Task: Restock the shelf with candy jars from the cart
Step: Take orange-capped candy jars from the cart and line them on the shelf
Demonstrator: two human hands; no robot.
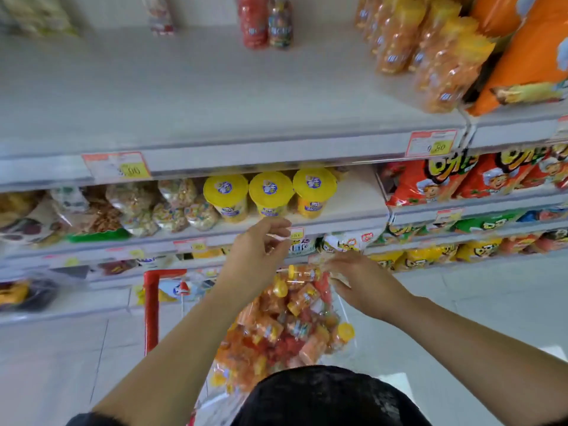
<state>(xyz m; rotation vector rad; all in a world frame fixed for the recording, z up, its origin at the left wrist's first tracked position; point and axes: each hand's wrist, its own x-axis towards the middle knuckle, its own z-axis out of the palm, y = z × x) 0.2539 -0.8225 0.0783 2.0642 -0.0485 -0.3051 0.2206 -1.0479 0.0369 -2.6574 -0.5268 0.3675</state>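
A clear plastic bag (289, 327) full of small orange and red candy jars with yellow caps hangs in front of me, over the red cart (151, 305). My left hand (256, 256) pinches the bag's top edge on the left. My right hand (362, 281) grips the top edge on the right. Three yellow-lidded candy jars (270, 195) stand in a row on the middle shelf (347, 207), just above my left hand.
The top shelf (199, 96) holds two tall jars (266, 23) at the back and orange snack bags (430, 56) at the right. Bagged snacks (132, 207) fill the middle shelf's left side. Red chip bags (461, 176) sit in the right bay. Pale floor lies to the right.
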